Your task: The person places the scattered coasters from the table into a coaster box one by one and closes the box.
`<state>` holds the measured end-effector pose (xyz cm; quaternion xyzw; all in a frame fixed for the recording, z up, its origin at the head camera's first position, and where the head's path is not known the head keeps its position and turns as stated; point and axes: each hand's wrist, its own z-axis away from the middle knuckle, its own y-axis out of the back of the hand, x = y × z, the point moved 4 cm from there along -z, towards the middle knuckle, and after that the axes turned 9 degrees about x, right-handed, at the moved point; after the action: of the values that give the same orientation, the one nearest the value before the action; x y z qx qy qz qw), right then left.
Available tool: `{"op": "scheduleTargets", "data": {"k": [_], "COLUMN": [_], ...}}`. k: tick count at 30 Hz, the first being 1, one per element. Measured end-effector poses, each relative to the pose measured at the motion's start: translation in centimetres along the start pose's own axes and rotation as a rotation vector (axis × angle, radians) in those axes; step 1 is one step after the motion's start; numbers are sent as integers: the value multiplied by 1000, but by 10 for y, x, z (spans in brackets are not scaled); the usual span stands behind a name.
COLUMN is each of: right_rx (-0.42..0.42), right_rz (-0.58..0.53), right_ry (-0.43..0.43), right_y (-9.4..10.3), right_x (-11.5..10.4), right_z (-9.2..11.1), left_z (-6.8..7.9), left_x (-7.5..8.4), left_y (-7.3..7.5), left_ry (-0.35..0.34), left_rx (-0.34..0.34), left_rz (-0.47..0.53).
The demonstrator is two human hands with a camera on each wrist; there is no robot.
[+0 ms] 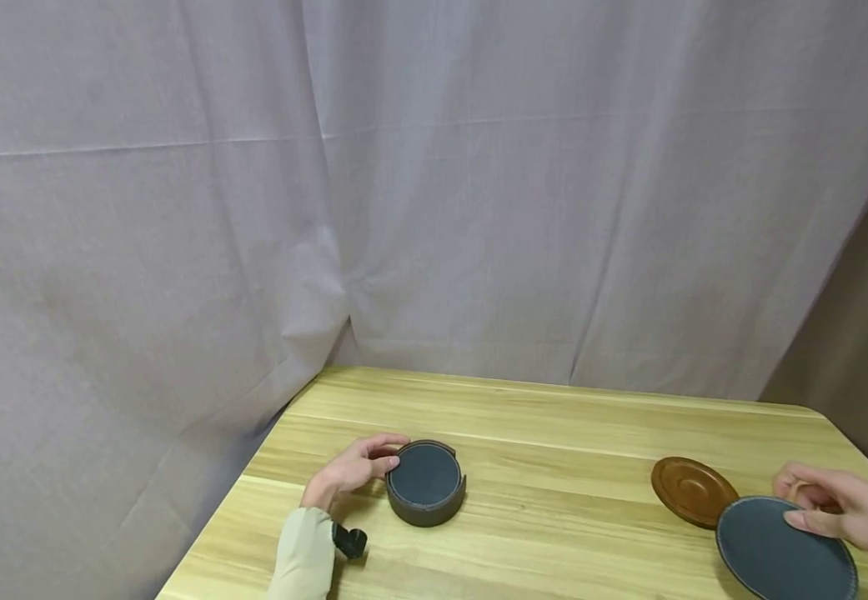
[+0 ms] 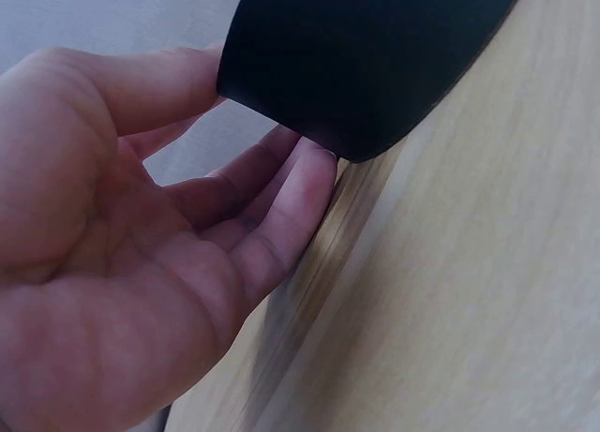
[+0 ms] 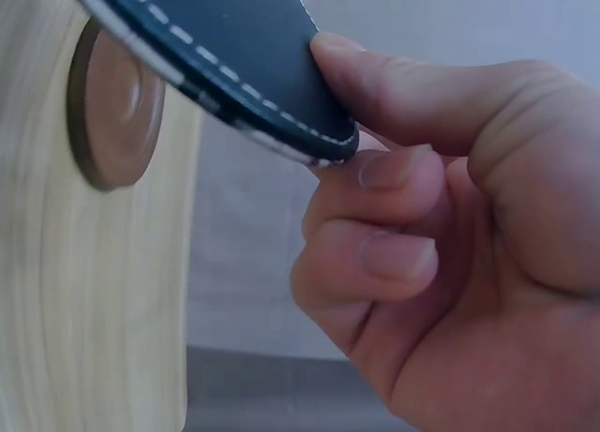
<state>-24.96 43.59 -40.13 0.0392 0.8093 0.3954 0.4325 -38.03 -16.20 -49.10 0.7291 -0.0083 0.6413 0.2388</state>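
At the left of the table, a round dark coaster holder (image 1: pixel 428 510) stands upright with a dark coaster (image 1: pixel 424 473) inside it. My left hand (image 1: pixel 354 467) grips the holder's left side, its thumb at the top rim. In the left wrist view the fingers (image 2: pixel 295 202) curl against the lower part of the holder (image 2: pixel 347 67). Off to the right, my right hand (image 1: pixel 842 504) pinches a round dark coaster (image 1: pixel 782 550) with a stitched edge, thumb on its upper face. The right wrist view shows bent fingers (image 3: pixel 394 174) under this coaster (image 3: pixel 244 48), which is tilted above the table.
A round brown wooden coaster (image 1: pixel 692 490) lies on the wooden table (image 1: pixel 554 500), just left of and behind the dark coaster in my right hand. Grey curtains (image 1: pixel 479 208) hang along the table's back and left edges. A black wrist device (image 1: pixel 349 540) sits at my left sleeve.
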Motion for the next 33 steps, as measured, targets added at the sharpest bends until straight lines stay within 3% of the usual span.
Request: {"op": "scheduleTargets", "data": {"k": [8, 20, 33], "right_rx": [-2, 27, 177], "right_rz": [57, 48, 119], "right_ry": [-63, -26, -69], "right_y": [-8, -18, -30], "right_x": [-15, -26, -43], "right_z": [-23, -46, -77], "left_z": [1, 0, 0], "left_x": [2, 1, 0], "left_y": [1, 1, 0], "left_ry": [-6, 3, 7], "left_rx": [0, 3, -4], "left_rz": [0, -7, 15]}}
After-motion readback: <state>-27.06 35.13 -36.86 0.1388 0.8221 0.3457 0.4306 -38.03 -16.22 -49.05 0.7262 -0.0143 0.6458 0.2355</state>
